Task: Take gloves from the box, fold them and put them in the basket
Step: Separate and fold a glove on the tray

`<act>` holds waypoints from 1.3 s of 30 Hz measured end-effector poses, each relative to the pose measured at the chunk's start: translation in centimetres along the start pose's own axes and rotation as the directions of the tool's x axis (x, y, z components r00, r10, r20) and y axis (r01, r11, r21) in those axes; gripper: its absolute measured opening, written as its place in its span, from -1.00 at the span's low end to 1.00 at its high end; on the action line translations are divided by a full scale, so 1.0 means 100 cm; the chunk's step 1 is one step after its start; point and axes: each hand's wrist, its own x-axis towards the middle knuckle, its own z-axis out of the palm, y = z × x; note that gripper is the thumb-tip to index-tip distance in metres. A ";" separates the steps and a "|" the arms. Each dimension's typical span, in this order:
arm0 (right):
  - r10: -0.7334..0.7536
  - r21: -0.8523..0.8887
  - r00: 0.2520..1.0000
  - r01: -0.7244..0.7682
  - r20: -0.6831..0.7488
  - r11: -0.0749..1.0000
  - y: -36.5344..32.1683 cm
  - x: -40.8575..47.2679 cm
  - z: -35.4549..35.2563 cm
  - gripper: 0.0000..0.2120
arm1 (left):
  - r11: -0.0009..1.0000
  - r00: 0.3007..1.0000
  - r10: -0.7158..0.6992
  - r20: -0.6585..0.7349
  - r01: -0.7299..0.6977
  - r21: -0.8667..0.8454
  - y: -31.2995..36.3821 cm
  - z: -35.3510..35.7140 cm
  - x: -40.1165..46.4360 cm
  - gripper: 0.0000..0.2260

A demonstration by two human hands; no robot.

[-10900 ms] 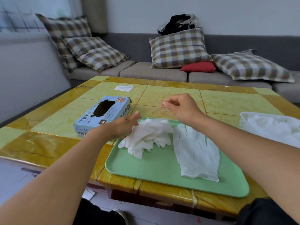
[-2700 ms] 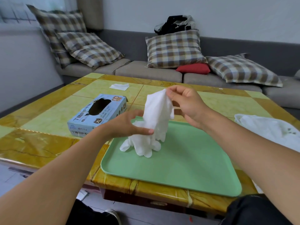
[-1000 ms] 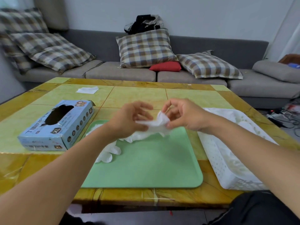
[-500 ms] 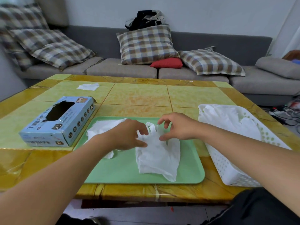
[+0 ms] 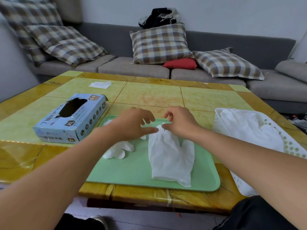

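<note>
A white glove lies flat on the green tray, cuff at the far end and fingers toward me. My right hand pinches the cuff's far edge, where a bit of white sticks up by the thumb. My left hand hovers over the tray with fingers loosely curled, and its thumb tip touches the same cuff. A second crumpled glove lies on the tray, partly under my left forearm. The blue glove box sits to the left. The white basket at right holds gloves.
A small white tissue lies at the table's far left. The yellow-green tiled table stretches beyond the tray. A grey sofa with plaid cushions stands behind it. The basket overhangs the table's right front corner.
The glove has been laid down and spread flatter on the tray, further toward me. Both hands stay at its cuff, and my left hand's grip has loosened.
</note>
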 end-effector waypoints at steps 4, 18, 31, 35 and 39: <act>-0.283 0.233 0.956 0.259 0.078 0.937 -0.065 0.000 0.015 -0.74 | 0.968 0.926 -0.246 -0.287 0.219 -0.123 -0.047 -0.039 -0.018 -0.83; -0.141 0.268 0.989 0.148 -0.045 0.952 -0.105 0.043 0.052 -0.93 | 0.921 0.928 -0.361 -0.095 0.338 -0.193 -0.088 -0.026 -0.049 -0.54; -0.100 0.741 0.994 0.105 -0.050 0.664 -0.088 -0.006 -0.048 -0.74 | 0.336 0.938 -0.270 -0.219 -0.122 -0.934 -0.003 -0.049 -0.021 -0.83; -0.046 0.738 0.846 -0.434 0.531 0.517 -0.062 -0.024 -0.070 -0.37 | 0.304 0.957 -0.260 -0.130 -0.047 -0.951 0.014 -0.043 -0.012 -0.83; -0.013 0.713 0.810 -0.510 0.587 0.481 -0.035 -0.039 -0.077 -0.40 | 0.289 0.957 -0.289 0.031 0.118 -0.950 0.028 -0.037 -0.009 -0.81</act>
